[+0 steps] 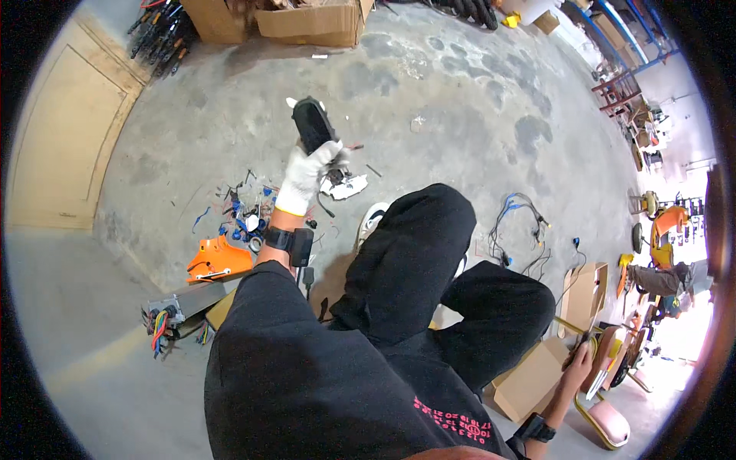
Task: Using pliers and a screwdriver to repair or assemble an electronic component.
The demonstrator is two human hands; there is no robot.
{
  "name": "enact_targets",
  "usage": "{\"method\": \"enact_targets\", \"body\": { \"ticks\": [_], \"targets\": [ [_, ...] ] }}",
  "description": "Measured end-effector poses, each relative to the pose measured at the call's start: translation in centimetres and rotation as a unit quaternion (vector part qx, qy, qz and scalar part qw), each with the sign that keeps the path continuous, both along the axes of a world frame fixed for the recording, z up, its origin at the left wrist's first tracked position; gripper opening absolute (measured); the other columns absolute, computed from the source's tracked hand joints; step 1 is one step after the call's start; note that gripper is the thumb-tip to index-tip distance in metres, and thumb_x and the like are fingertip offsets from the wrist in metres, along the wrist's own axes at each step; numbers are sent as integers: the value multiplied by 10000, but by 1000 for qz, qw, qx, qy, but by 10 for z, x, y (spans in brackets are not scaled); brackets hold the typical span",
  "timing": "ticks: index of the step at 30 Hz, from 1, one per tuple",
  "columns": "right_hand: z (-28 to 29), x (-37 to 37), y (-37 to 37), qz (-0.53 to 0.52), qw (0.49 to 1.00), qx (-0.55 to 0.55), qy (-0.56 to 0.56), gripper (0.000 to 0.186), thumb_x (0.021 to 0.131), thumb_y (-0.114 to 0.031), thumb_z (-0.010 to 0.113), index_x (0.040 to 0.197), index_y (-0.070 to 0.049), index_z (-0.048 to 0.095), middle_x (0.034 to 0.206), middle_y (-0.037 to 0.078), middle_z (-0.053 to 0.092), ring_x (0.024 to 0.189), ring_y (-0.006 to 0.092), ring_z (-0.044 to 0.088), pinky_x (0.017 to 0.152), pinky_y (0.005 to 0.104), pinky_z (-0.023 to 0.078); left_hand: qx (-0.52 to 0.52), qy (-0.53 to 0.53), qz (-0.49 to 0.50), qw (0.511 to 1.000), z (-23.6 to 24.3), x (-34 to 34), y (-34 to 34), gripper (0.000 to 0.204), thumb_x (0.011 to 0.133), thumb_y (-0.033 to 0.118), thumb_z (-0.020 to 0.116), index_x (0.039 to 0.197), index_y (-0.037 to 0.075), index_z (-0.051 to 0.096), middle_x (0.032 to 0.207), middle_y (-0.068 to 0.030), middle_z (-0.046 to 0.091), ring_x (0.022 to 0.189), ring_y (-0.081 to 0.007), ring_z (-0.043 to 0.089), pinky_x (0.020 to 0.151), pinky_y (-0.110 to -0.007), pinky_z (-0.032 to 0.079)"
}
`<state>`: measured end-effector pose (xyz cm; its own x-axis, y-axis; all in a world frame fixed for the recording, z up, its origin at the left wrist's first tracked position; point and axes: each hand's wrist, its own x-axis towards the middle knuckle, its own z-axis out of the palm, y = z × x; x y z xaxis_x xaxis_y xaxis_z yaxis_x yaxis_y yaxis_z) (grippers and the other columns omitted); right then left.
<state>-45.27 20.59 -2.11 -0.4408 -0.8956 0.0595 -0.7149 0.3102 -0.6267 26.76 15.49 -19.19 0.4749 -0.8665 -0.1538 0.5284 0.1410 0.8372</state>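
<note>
In the head view, the only one given, the person's left hand [310, 172], in a white glove, is closed around the lower end of a black elongated object [313, 126] left of the frame's top centre. The object lies directly beyond that hand, seen against the grey floor [468, 115], and well apart from the right hand [580, 362]. Its long axis runs steeply from lower right to upper left, the free end pointing to the top of the frame and leaning a little left; white patches show at that end's edges, too small to identify. The right hand, bare, is at the lower right, its fingers curled beside a dark slim item [584, 338]; whether it grips this cannot be told. Just left of the right hand is an open cardboard box [529, 381]. Below the gloved hand, left of centre, is a scatter of small blue and black parts [244, 217], with an orange piece [218, 259] just beneath and a grey metal case [199, 299] with coloured wires lower still. Dark cables [498, 238] lie on the floor right of the person's knees.
</note>
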Motion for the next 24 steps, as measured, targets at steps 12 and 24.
{"method": "enact_targets", "body": {
  "ticks": [12, 24],
  "targets": [
    [38, 280, -140, 299, 894, -96, -320, 271, 1008, -270, 516, 968, -9, 580, 710, 13, 546, 552, 69, 471, 498, 229, 369, -234, 143, -270, 923, 213, -158, -75, 227, 866, 42, 681, 1068, -8, 588, 956, -104, 666, 862, -200, 681, 745, -311, 585],
    [-12, 247, -225, 254, 884, -255, -298, 278, 929, -143, 637, 1159, -3, 567, 853, 16, 561, 647, 53, 487, 597, 211, 413, -99, 184, -325, 922, 145, -237, -195, 378, 949, 305, 583, 1276, 126, 518, 1010, -106, 653, 772, -246, 665, 618, -357, 559]
  ]
}}
